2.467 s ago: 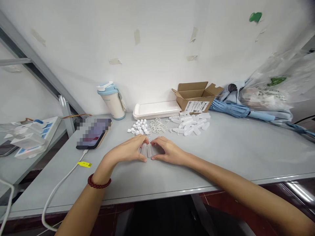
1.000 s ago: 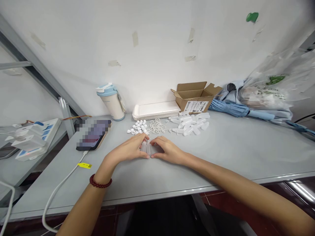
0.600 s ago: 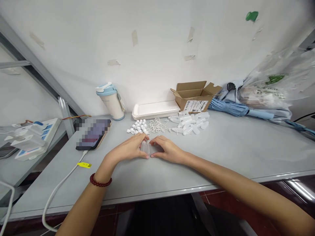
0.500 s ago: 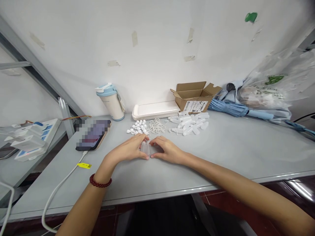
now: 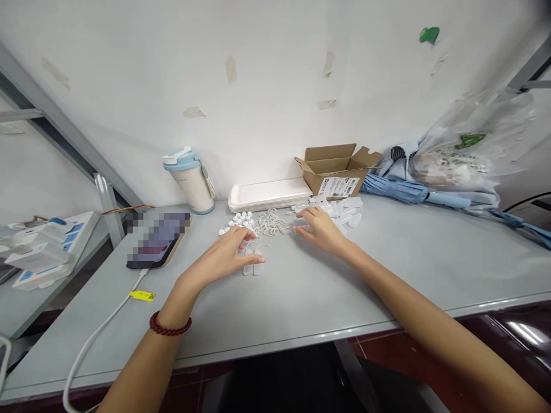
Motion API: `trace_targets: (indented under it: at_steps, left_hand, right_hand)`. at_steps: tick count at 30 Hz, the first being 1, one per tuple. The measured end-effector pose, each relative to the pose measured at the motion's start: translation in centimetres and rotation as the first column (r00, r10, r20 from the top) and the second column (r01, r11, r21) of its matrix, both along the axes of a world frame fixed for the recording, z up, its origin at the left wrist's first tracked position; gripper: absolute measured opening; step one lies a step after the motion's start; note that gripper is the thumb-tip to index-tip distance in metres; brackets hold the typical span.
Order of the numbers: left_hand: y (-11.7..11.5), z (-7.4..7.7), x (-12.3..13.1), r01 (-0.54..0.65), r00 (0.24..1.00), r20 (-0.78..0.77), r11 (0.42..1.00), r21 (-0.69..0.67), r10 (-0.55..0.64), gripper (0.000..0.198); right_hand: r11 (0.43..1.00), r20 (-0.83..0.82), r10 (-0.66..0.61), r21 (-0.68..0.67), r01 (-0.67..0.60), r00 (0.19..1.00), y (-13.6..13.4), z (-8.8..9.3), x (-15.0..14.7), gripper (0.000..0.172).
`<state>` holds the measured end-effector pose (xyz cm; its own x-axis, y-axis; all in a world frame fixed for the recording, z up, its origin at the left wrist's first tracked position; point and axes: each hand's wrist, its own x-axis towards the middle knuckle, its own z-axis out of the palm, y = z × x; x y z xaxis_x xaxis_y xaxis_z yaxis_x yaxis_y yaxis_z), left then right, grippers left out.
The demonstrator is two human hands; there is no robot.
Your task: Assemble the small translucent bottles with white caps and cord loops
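Observation:
Two translucent plastic tubes (image 5: 248,269) lie side by side on the desk, with white strings (image 5: 263,246) curling from their far ends. My left hand (image 5: 224,252) reaches over them, thumb across the tubes and fingers apart from it. Whether the thumb presses on them I cannot tell. My right hand (image 5: 322,229) is open at the left side of a pile of similar tubes (image 5: 353,219) and covers part of it. Between the hands, farther back, is a tangle of white strings (image 5: 272,222). Small white caps (image 5: 241,219) are grouped left of the strings.
Behind the small parts lie stacked white trays (image 5: 271,194) and an open cardboard box (image 5: 340,180). A tumbler (image 5: 189,183) and a phone (image 5: 160,241) on a cable stand left. A folded blue umbrella (image 5: 396,189) and a plastic bag (image 5: 460,155) are at right.
My right hand has moved away from the two tubes, right and back to the pile. My left hand has loosened around the tubes, which now show strings. The view has shifted slightly.

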<state>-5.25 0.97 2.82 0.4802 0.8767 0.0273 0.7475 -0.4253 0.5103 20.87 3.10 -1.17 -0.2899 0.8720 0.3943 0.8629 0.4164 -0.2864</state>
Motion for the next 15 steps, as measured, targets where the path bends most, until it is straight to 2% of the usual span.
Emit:
trace_targets:
  at_steps: [4,7,11,15]
  left_hand:
    - [0.2,0.0,0.4,-0.046,0.997,0.069,0.992,0.12,0.037,0.028]
    - [0.3,0.2,0.7,-0.087,0.989,0.133,0.978,0.189,0.063,0.02]
    - [0.2,0.2,1.0,-0.125,0.979,0.188,0.962,0.244,0.08,0.016]
    - [-0.1,-0.1,1.6,-0.101,0.976,0.213,0.957,0.272,0.043,0.013]
  right_hand:
    - [0.997,0.126,-0.027,-0.073,0.036,0.992,0.4,-0.5,0.5,0.017]
    - [0.997,0.127,-0.001,-0.077,0.011,0.992,0.3,-0.6,0.1,0.011]
    - [1.0,0.008,0.006,0.009,-0.007,1.0,0.0,-0.2,-0.5,0.013]
    - [0.985,-0.239,0.125,0.143,-0.092,0.963,-0.9,0.2,-1.7,0.015]
